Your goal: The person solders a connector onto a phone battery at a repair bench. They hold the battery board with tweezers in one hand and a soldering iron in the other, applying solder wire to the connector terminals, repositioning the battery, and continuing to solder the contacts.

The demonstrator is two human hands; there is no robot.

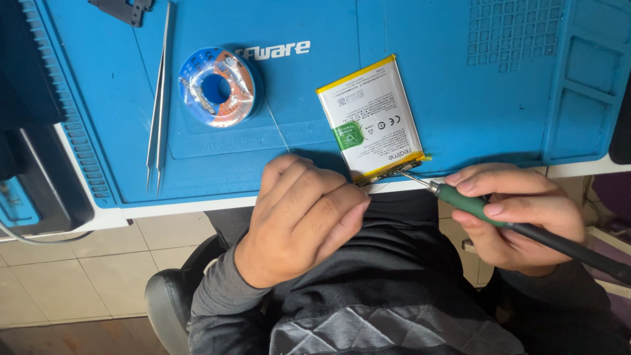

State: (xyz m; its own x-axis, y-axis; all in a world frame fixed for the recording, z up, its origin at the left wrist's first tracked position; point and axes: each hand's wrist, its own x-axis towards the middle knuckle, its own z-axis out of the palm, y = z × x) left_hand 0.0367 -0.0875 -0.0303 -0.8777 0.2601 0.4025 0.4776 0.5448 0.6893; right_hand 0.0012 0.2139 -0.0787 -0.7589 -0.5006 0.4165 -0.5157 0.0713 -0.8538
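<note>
Soldering at a phone battery's near edge

Right hand (519,217) clamps a green-gripped soldering iron (486,210), tip touching the white battery (371,118) on the blue mat (460,98); left hand (299,213), fingers curled together, pinches solder wire (277,125) from the spool (220,85) far left.

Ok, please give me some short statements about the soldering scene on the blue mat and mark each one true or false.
1. The right hand holds a soldering iron with a green grip. True.
2. The iron's tip points at the phone battery's lower edge. True.
3. The tweezers lie to the right of the battery. False: they lie at the left, beside the solder wire spool.
4. The left hand holds the tweezers. False: it rests at the blue mat's near edge, beside the battery.
</note>
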